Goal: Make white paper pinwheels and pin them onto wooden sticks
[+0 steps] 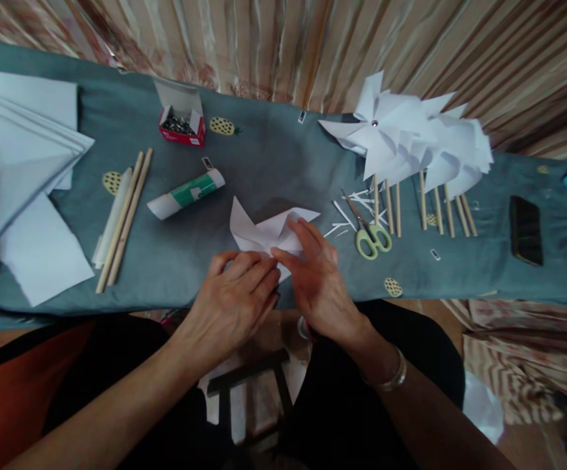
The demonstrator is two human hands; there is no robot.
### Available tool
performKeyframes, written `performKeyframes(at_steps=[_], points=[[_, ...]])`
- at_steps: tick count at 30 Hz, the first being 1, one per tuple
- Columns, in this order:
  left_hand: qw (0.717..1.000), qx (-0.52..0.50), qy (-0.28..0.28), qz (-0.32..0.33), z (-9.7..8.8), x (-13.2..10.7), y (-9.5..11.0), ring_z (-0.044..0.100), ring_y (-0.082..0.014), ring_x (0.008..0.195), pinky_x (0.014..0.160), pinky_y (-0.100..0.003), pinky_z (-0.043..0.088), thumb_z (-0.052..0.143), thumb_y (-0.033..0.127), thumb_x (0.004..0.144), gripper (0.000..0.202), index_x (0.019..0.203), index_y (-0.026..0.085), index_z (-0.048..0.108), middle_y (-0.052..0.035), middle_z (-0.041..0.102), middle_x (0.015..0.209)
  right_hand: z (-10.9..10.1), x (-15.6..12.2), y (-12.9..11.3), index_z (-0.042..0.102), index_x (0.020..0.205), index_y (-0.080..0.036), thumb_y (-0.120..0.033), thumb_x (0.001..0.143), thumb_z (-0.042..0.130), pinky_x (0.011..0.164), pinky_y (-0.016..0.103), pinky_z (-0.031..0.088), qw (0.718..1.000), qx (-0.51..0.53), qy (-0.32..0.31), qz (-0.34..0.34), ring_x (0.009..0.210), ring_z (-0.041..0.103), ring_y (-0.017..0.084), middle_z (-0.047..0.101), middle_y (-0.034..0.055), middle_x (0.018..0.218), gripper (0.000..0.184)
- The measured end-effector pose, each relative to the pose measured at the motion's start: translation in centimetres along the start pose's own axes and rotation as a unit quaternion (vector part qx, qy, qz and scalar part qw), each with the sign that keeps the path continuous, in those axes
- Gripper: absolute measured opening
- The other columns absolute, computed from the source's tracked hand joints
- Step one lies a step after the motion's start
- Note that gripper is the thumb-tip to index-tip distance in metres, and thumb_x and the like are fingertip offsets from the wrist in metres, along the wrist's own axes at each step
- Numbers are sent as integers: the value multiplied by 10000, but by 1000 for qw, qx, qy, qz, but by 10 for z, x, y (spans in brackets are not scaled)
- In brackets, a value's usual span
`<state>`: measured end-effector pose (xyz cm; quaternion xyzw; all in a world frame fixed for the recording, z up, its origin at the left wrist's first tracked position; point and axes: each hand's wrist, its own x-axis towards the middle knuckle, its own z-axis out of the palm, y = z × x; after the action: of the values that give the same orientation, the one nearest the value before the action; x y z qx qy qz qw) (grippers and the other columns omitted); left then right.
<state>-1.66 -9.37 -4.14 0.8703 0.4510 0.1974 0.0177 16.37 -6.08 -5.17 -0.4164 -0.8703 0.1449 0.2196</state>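
Note:
A white paper pinwheel (262,230) with folded, pointed blades lies at the near side of the cloth-covered table. My left hand (237,294) bends over its near left side, fingers curled and pressed together on the paper. At the pinwheel's right, my right hand (315,277) has its thumb near the centre and its fingers against a raised blade. Both hands hold the paper; the fingertips of the left are partly hidden. Green-handled scissors (372,241) lie to the right among thin paper strips (341,215).
Finished pinwheels (405,134) on wooden sticks pile at the back right. A red box of metal pins (181,124), a green-labelled roll (185,194) and wooden sticks (125,222) lie left. White paper sheets (29,124) cover the far left. A dark phone (526,230) lies right.

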Motion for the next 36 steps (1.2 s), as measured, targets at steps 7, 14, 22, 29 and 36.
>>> performKeyframes(at_steps=[7, 14, 22, 29, 36], points=[[1000, -4, 2, -2, -1, 2, 0, 612, -249, 1024, 864, -418, 426, 564, 213, 913, 177, 1065, 151, 632, -63, 712, 1100, -7, 0, 4, 578, 1225, -306, -47, 869, 398, 1118, 540, 325, 1000, -6, 8, 10, 1451, 272, 280, 364, 19, 1513, 476], [999, -21, -23, -22, -2, 3, 1, 620, -250, 1009, 854, -424, 432, 521, 185, 922, 172, 1059, 170, 624, -49, 714, 1037, 8, -2, 5, 574, 1172, -177, -119, 933, 358, 1049, 497, 384, 997, -56, 35, -32, 1433, 289, 285, 439, 146, 1434, 327], [1000, -13, -11, -10, 0, 2, 0, 605, -248, 1013, 872, -421, 427, 554, 199, 912, 180, 1058, 149, 647, -57, 716, 1044, 10, -3, 4, 520, 1288, -305, -121, 931, 360, 1079, 493, 375, 999, -24, 25, -1, 1454, 279, 251, 469, 61, 1441, 433], [1000, -3, -4, -2, -2, 2, 0, 607, -255, 1025, 869, -428, 431, 570, 211, 906, 186, 1059, 154, 660, -75, 712, 1119, -7, 1, 7, 580, 1272, -201, -78, 875, 374, 1123, 494, 374, 995, 72, 52, 41, 1386, 401, 242, 510, 100, 1419, 464], [1000, 1, 0, 5, -2, 3, -1, 615, -263, 1013, 848, -424, 435, 566, 217, 910, 183, 1052, 152, 661, -75, 723, 1107, -15, 13, 8, 558, 1279, -174, -328, 896, 530, 926, 453, 523, 981, 74, 83, 159, 1069, 638, 253, 681, 122, 1160, 413]])
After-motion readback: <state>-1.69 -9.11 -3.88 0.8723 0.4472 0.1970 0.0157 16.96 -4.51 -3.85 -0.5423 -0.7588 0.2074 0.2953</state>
